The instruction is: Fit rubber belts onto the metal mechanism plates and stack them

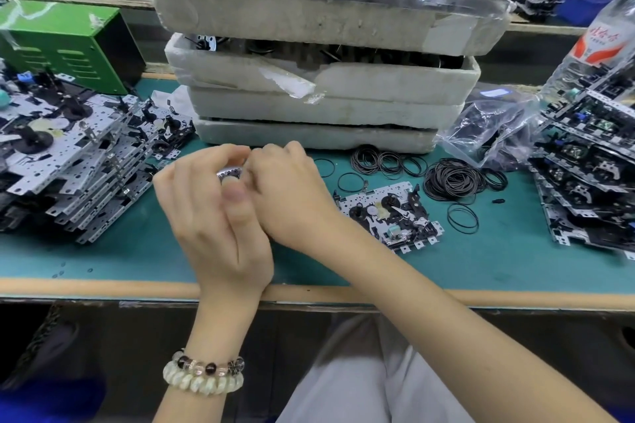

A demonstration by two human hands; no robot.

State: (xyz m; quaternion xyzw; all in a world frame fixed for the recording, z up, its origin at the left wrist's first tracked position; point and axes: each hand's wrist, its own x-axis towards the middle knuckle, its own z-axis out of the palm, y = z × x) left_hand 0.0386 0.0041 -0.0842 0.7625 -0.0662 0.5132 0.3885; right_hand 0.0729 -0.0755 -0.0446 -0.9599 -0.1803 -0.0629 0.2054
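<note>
Left hand (213, 216) round silvery metal part (229, 173)

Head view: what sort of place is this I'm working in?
Probably a factory assembly bench for small mechanisms: stacks of metal mechanism plates on both sides, loose rubber belts on the green mat, and foam trays of parts behind.

Bright bare metal glints on the held plate (229, 172) at centre; rubber belts (453, 182) to its right look matt black. Rough, chipped white foam trays (309, 103) up top, smooth matt teal mat (103, 251) below, crinkly glossy plastic bag (488, 127) at right.
</note>
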